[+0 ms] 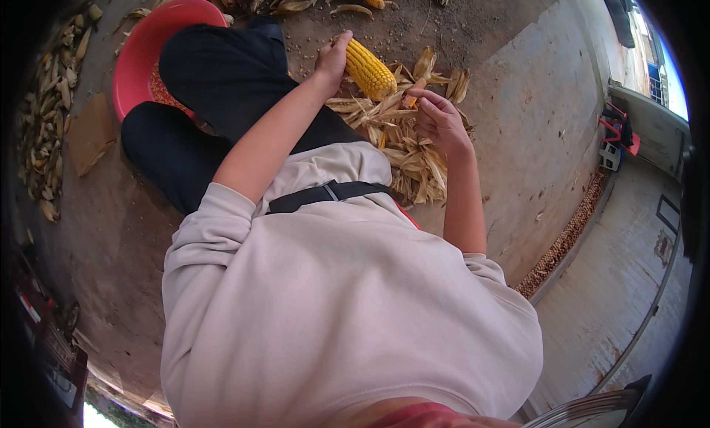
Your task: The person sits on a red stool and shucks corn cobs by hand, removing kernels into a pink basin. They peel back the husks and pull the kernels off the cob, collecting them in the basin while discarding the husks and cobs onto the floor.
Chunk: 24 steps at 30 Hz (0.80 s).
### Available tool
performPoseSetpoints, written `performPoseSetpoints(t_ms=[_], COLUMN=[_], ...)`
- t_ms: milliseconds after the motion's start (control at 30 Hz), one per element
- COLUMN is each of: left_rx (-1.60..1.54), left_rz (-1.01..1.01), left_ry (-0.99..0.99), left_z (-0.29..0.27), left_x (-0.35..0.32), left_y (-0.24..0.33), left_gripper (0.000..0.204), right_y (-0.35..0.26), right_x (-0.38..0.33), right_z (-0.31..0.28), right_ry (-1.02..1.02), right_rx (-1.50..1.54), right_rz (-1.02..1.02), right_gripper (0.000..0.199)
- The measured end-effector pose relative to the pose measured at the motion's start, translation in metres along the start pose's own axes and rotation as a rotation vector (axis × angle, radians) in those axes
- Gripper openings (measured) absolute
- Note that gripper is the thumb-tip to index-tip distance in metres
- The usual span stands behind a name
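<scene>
Left hand [333,58] wrapped around the butt end of a yellow corn cob [370,71], fingers closed on it, cob held just above the knees and pointing right. Right hand [441,119] just beside the cob's tip, fingers curled and pinching a strip of dry husk [414,95]. Pile of pale husks [410,150] lay on the concrete floor [510,88] directly under both hands. Red basin [144,47] sat to the left, partly hidden behind dark trouser legs [214,80], loose kernels visible inside. More unhusked cobs [52,110] scattered along the far left edge and across the top. Strip of kernels [566,239] spread along the floor edge at right.
</scene>
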<state>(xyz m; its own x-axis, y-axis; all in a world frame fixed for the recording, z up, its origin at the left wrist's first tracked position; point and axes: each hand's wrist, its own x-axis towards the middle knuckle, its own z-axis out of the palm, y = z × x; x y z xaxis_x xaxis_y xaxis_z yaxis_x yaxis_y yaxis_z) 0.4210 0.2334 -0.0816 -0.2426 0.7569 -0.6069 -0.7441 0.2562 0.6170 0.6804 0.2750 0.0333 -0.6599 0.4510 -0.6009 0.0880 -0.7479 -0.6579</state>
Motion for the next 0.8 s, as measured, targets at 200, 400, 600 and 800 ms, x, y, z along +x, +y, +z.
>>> performPoseSetpoints(t_ms=[200, 400, 600, 800], left_rx=[0.274, 0.632, 0.368, 0.349], left_rz=[0.276, 0.636, 0.634, 0.486], left_ry=[0.025, 0.024, 0.014, -0.215], left_z=[0.010, 0.023, 0.006, -0.065], left_x=[-0.011, -0.034, -0.087, -0.151], left_y=[0.003, 0.018, 0.089, 0.172], left_gripper=[0.040, 0.051, 0.051, 0.048], right_y=[0.010, 0.010, -0.012, -0.017], right_x=[0.014, 0.044, 0.070, 0.093], right_z=[-0.008, 0.076, 0.148, 0.218], right_ry=[0.265, 0.090, -0.071, -0.554], right_rx=[-0.483, -0.411, -0.484, -0.013], right_rz=[-0.024, -0.073, -0.216, 0.069], right_gripper=[0.052, 0.066, 0.052, 0.075])
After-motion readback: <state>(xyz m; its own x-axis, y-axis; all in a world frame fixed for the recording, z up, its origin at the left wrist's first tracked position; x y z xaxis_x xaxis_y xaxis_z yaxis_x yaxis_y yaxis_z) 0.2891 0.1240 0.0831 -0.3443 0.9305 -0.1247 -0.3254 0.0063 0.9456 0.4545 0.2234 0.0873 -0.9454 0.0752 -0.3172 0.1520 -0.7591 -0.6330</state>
